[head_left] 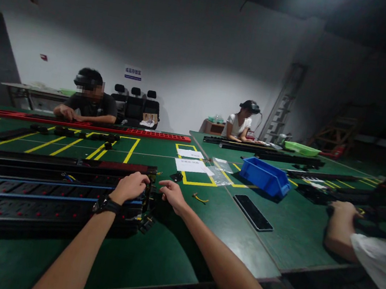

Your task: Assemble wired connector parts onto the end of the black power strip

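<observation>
Long black power strips (29,209) with red dots and blue edges lie side by side at the left of the table. My left hand (130,186), wearing a dark wristwatch (107,205), rests over their right end with its fingers curled down on the end of one strip. Just right of that end is my right hand (173,196), thumb and index finger a little apart and pointing at it; I see nothing between them. Small dark parts (146,224) and short wires hang at the strip ends, too small and dim to name.
A black phone (253,212), a blue bin (264,176), paper sheets (193,166) and a short yellow wire (200,198) lie on the green table. Two people sit across it, one by a red rail (158,135). Another person's hand (346,208) is at right.
</observation>
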Available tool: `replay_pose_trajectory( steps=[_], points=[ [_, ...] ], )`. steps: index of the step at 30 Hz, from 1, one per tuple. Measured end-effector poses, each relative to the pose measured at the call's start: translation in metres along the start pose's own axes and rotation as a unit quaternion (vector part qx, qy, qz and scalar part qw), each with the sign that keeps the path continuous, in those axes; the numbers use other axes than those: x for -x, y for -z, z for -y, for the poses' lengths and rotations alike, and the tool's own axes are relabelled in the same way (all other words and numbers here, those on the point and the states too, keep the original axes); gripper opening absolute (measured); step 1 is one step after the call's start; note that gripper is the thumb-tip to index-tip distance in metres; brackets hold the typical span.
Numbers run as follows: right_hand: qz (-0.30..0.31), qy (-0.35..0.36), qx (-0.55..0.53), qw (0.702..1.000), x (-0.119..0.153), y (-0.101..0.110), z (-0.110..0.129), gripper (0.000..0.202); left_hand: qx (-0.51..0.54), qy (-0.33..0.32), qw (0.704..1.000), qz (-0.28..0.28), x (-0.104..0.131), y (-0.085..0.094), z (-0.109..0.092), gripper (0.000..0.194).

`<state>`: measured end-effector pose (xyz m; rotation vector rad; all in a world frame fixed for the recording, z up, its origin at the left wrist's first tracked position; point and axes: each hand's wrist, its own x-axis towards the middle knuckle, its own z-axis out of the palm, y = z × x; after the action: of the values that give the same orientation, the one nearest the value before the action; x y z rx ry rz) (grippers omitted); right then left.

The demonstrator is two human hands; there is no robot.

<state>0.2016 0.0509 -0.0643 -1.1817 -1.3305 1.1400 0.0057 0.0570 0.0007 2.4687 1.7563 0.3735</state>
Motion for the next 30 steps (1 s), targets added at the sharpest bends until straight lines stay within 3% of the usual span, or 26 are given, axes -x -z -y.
replay_pose_trajectory(
  steps=[5, 9, 14, 18, 20, 23, 26, 30],
  points=[
    [0.04, 0.071, 0.17, 0.982, 0.005, 0.004, 0.002, 0.035, 0.002, -0.006, 1.0, 0.002, 0.001, 0.0, -0.002, 0.039],
    [-0.001, 0.165, 0.397, 0.903, 0.014, 0.022, 0.022, 0.027, 0.01, -0.004, 1.0, -0.002, 0.001, -0.002, -0.001, 0.038],
    [-0.097, 0.02, 0.591, 0.801, 0.023, 0.066, 0.047, 0.031, 0.02, -0.01, 1.0, -0.008, 0.006, -0.001, -0.003, 0.038],
    [-0.073, -0.077, 0.684, 0.722, 0.026, 0.095, 0.047, 0.033, 0.02, -0.005, 1.0, -0.003, 0.011, 0.0, -0.007, 0.037],
    [-0.058, -0.109, 0.687, 0.716, 0.025, 0.102, 0.043, 0.033, 0.015, -0.01, 1.0, -0.01, 0.013, 0.0, -0.008, 0.037],
    [-0.037, -0.12, 0.669, 0.732, 0.023, 0.104, 0.038, 0.033, 0.008, -0.006, 1.0, -0.007, 0.014, -0.002, -0.008, 0.038],
    [-0.032, -0.095, 0.654, 0.75, 0.021, 0.103, 0.037, 0.031, 0.005, -0.005, 1.0, -0.006, 0.014, -0.002, -0.007, 0.038],
    [-0.023, -0.068, 0.66, 0.748, 0.02, 0.105, 0.037, 0.035, 0.008, -0.008, 1.0, -0.005, 0.013, -0.002, -0.008, 0.038]
  ],
)
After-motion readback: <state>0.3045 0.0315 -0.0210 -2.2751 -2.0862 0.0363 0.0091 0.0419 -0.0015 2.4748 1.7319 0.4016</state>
